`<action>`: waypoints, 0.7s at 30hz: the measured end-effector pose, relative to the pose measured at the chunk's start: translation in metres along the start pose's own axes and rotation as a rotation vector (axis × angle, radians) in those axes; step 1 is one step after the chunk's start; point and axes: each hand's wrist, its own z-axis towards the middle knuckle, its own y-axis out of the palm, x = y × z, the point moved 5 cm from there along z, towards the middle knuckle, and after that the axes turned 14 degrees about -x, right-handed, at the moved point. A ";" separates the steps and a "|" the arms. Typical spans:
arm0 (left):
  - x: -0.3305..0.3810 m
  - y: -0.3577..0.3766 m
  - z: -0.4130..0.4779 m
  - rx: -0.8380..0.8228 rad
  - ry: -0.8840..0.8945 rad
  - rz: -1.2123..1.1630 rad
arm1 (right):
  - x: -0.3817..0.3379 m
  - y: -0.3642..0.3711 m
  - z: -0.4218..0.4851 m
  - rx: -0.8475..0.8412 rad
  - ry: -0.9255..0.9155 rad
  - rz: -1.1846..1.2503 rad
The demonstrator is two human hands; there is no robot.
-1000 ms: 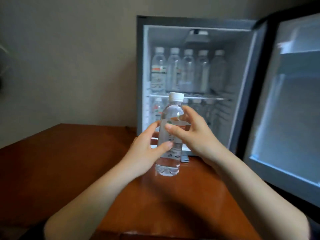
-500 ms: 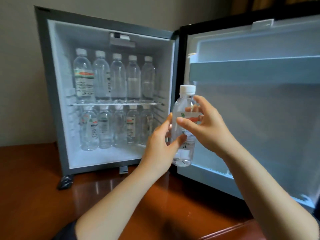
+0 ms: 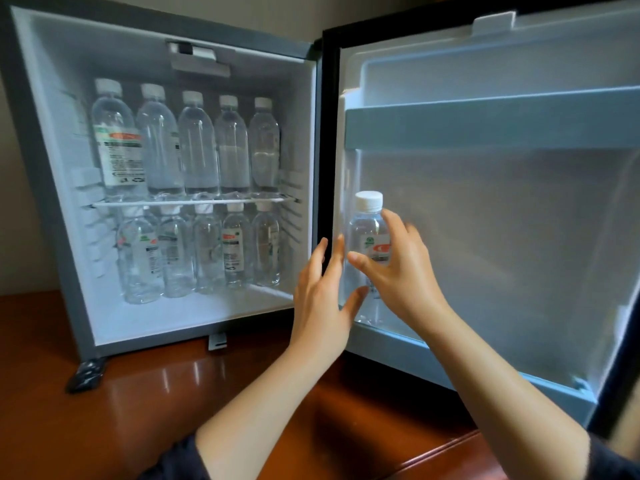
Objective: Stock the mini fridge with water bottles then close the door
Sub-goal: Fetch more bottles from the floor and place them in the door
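Holding a water bottle (image 3: 366, 233) upright inside the open door (image 3: 502, 237) of the mini fridge (image 3: 48, 202): right hand (image 3: 403, 278), thumb and fingers curled round the labelled middle, white cap clear above the grip. Bottle base low at the door's bottom ledge, on the hinge side, just beside the fridge's black front edge. Resting on the ledge or hanging just above it: not possible to tell.

Raised in front of the fridge's hinge edge: left hand (image 3: 320, 303), fingers straight, slightly apart, pointing up and gripping nothing. Thumb reaching toward the bottle's lower part, contact uncertain.

Fridge cabinet: open, lit, white inside.
- On the wire shelf (image 3: 194, 202): upper row (image 3: 187, 147) of five capped bottles, standing side by side.
- Under that shelf, on the fridge floor: lower row (image 3: 201, 251) of five more bottles, all upright.
- Both rows set toward the back wall.

Door: standing wide open to the right of the cabinet, with a pale rail (image 3: 485, 123) across its upper part.

Under the fridge: wooden table (image 3: 138, 410), reddish brown and glossy.

Well in front of the fridge, at the left forearm: dark sleeve (image 3: 180, 459).
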 end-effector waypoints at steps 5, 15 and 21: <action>-0.010 0.017 -0.007 -0.015 -0.001 0.000 | 0.016 0.011 -0.011 0.043 0.066 0.031; -0.011 0.010 -0.019 -0.029 0.003 0.019 | 0.027 0.014 -0.023 0.088 0.186 -0.113; -0.016 -0.023 -0.045 -0.085 -0.021 0.006 | -0.003 0.018 -0.043 0.163 0.039 -0.103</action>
